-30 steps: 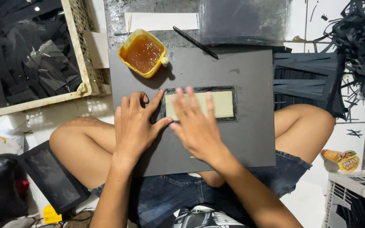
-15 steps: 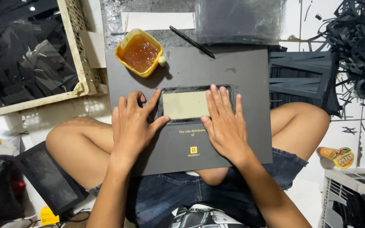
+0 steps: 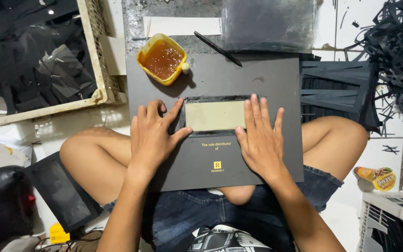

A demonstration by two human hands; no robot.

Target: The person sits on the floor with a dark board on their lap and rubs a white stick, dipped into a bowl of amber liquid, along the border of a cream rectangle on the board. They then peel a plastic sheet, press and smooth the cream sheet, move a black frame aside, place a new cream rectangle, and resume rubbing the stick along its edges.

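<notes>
A dark grey card sheet [image 3: 267, 84] lies across my lap, with a rectangular window [image 3: 214, 115] in its middle showing a pale beige film. My left hand [image 3: 152, 137] lies flat on the sheet at the window's left edge, thumb and forefinger framing its corner. Flat on the window's right edge rests my right hand [image 3: 260, 137], fingers spread and holding nothing. A yellow tub of brown glue [image 3: 162, 59] stands on the sheet's top left corner. A black pen or brush [image 3: 218, 48] lies beyond the sheet's upper edge.
A cream plastic crate [image 3: 96, 56] with black pieces stands at the left. A clear plastic bag [image 3: 269, 23] lies at the top, black card frames [image 3: 339, 88] and a heap of black offcuts [image 3: 397, 51] at the right. Another windowed black piece [image 3: 61, 193] lies lower left.
My right hand has slid rightward across the window, from its left part to its right edge. My left hand has stayed at the left edge.
</notes>
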